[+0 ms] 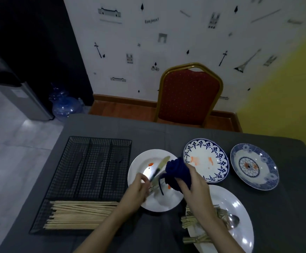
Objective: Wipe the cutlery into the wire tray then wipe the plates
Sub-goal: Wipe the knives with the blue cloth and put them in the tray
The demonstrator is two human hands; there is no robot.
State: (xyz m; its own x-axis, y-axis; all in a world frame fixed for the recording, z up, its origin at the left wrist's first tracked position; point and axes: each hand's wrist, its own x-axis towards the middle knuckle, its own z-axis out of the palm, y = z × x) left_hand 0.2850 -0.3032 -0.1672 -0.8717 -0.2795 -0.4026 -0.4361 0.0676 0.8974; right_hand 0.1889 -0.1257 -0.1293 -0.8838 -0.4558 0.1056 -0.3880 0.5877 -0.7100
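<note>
I see my left hand (138, 189) pinching a knife (160, 168) by its handle over the white plate (148, 203). My right hand (192, 183) grips the bunched blue cloth (177, 173) beside the blade. The wire tray (86, 161) sits just left, near the worktop (148, 128) edge.

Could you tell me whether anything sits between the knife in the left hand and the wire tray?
Nothing visible does. The left hand holds the knife over the white plate, and the tray lies right beside that plate.
</note>
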